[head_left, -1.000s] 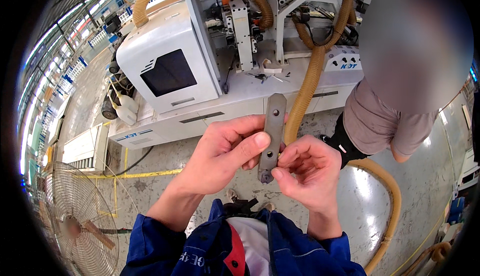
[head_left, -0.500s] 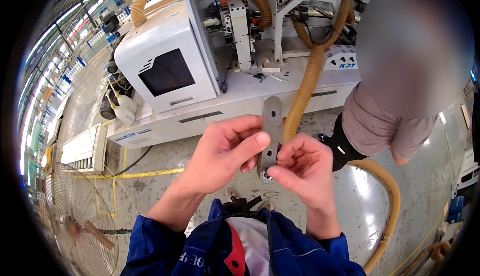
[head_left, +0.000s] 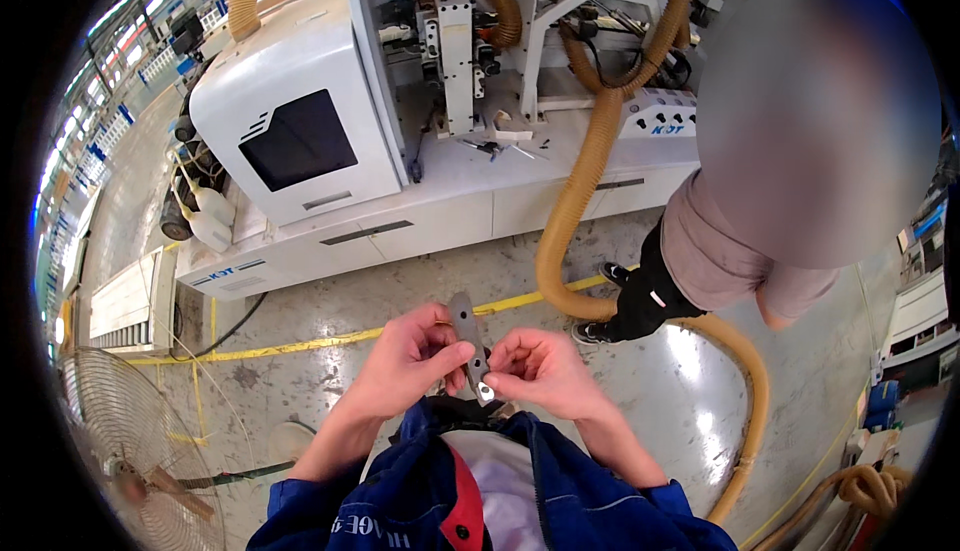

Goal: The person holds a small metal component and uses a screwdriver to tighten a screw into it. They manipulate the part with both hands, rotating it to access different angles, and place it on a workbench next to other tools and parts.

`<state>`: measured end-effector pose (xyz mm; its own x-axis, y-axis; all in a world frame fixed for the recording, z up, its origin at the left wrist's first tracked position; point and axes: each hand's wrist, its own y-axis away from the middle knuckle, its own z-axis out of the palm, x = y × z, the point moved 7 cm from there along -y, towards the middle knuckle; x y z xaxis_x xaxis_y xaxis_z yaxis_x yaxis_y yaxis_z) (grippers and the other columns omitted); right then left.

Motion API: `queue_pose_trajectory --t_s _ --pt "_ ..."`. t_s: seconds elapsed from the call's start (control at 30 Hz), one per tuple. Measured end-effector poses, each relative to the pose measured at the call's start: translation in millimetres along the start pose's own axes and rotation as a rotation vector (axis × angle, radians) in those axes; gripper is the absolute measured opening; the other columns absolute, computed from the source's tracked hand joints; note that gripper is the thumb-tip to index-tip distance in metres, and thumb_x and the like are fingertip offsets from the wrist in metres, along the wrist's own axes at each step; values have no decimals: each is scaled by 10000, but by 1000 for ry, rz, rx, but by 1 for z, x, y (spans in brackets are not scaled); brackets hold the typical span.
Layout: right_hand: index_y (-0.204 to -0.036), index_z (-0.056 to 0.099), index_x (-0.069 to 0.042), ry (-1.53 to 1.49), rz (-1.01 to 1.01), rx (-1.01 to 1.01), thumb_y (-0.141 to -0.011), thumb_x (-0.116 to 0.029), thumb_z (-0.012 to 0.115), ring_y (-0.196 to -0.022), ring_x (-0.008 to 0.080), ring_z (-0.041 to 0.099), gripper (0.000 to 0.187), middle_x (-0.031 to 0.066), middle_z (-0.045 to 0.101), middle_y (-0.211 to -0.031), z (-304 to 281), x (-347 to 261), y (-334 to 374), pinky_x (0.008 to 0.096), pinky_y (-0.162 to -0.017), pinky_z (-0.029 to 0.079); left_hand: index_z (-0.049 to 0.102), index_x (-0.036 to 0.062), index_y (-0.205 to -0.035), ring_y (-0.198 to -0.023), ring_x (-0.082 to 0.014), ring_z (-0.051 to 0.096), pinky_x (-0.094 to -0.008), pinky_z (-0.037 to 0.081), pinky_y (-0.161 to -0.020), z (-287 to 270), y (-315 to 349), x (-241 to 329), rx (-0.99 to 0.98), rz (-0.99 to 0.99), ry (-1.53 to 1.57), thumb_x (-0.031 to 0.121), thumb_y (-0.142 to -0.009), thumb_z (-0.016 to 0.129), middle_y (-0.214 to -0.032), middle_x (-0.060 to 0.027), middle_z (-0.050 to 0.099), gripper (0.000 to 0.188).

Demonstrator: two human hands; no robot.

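Observation:
A narrow grey metal bar (head_left: 464, 313) with a row of holes stands tilted in front of my chest. My left hand (head_left: 408, 359) is closed round its left side, thumb pressed on its face and fingers behind. At the bar's lower end my right hand (head_left: 545, 373) is closed, thumb and fingers pinching its right edge. A bright round spot shows by the right thumb tip; whether it is a hole or a small part, I cannot tell.
Ahead stands a long white machine (head_left: 420, 236) with its housing open. A tan ribbed hose (head_left: 590, 166) drops from it to the floor. At right stands a person in a grey shirt (head_left: 715, 241). A wire-cage fan (head_left: 135, 441) is at lower left.
The bar and both hands have come lower and closer to my body, shifting left in view. The grip looks the same. The machine and person sit further left in the picture.

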<state>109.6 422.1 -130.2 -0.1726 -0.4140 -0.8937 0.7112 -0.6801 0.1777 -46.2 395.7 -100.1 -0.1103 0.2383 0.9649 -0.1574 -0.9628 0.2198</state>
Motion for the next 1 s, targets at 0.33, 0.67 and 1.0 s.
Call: queue_pose_trajectory --t_s 0.33,0.67,1.0 --pt "-1181 617 25 -25 -262 77 -826 85 721 -1003 163 653 374 101 660 -1116 35 -20 -98 292 -814 549 466 -5 -1155 -832 -244 705 -347 603 -734 -98 -20 25 189 210 460 28 -971 575 -1152 -257 661 217" --pt "-1102 658 10 -57 -331 307 -827 61 724 -940 154 671 287 90 688 -1062 -31 -55 -155 282 -832 547 526 -7 -1032 -809 -249 723 -357 607 -707 -123 -118 47 154 227 187 41 -899 688 -1040 -225 694 215" --pt "-1094 700 9 125 -97 209 -895 -53 723 -848 89 667 210 41 711 -941 -167 -68 -238 233 -757 551 686 -4 -1050 -617 -58 591 -220 465 -534 -94 -275 34 -96 -270 -169 123 -929 701 -780 -19 679 176"
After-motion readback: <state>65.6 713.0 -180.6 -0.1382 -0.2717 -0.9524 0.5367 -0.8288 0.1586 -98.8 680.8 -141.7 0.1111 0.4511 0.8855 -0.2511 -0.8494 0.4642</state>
